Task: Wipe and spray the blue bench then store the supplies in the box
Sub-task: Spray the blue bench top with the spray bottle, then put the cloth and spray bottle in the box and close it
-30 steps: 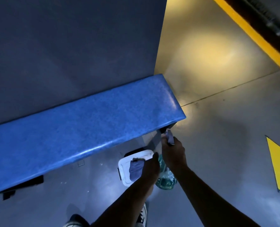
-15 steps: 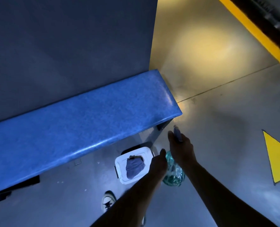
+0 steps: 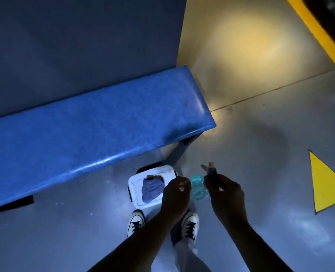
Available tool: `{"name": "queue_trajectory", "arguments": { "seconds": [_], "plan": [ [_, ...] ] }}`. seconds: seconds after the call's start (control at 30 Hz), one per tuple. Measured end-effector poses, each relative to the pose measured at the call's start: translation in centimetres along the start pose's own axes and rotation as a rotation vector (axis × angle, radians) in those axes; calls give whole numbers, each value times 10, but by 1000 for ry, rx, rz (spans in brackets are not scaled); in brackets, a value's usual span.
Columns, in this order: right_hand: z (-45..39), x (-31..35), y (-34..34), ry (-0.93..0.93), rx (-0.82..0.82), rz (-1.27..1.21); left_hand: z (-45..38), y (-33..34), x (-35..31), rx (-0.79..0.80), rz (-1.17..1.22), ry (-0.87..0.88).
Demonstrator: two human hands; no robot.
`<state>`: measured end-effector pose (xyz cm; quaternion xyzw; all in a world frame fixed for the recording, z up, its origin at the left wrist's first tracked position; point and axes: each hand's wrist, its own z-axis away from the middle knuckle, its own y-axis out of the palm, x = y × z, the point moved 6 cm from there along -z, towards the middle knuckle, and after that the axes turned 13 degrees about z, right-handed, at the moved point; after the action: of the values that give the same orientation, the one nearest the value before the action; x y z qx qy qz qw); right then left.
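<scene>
The blue bench [image 3: 96,132] runs from the left edge to the middle of the view, against a dark wall. Below its front edge a white box [image 3: 135,183] stands on the floor with a blue cloth [image 3: 152,188] lying inside. My right hand [image 3: 224,195] grips the dark trigger head of a clear teal spray bottle [image 3: 197,186], which hangs just right of the box. My left hand [image 3: 175,195] hovers over the box's right rim, fingers loosely curled, holding nothing, close beside the bottle.
A dark metal bench leg [image 3: 179,152] slants down right behind the box. My two white sneakers [image 3: 136,221] stand on the grey floor just in front of it. A yellow triangle [image 3: 325,183] is painted on the floor at right, a yellow stripe [image 3: 319,30] at top right.
The cloth has left my left hand and lies in the box. Both hands have lifted away from the box, and my right hand carries the spray bottle higher. My feet have stepped in.
</scene>
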<state>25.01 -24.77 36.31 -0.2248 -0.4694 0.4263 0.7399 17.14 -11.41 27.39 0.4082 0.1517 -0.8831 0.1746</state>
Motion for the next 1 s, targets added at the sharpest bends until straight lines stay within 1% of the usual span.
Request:
{"name": "queue_trajectory", "arguments": {
  "seconds": [0.07,0.1,0.27,0.33,0.4,0.5,0.63,0.73,0.87,1.0],
  "plan": [
    [-17,-24,19,28,51,26,-9,-1,29,29,-71,-27],
    [-31,-38,30,36,63,44,-17,-1,47,8,-64,-50],
    [-107,-103,86,-3,156,187,-65,-7,137,-185,28,-146],
    [-132,-123,109,-20,188,241,-80,-15,159,-296,111,-127],
    [-157,-148,138,-12,208,306,-99,-21,183,-344,109,-110],
    [-193,-188,189,30,237,360,-130,-30,221,-361,-89,-98],
    [-236,-230,258,-28,275,442,-171,-42,279,-363,-433,-122],
    [-255,-260,294,-44,314,492,-184,-46,300,-380,-629,-64],
    [-260,-274,316,-60,321,477,-191,-50,315,-406,-705,-42],
    [-261,-268,322,-91,307,452,-201,-50,315,-388,-679,33]
  ]
}}
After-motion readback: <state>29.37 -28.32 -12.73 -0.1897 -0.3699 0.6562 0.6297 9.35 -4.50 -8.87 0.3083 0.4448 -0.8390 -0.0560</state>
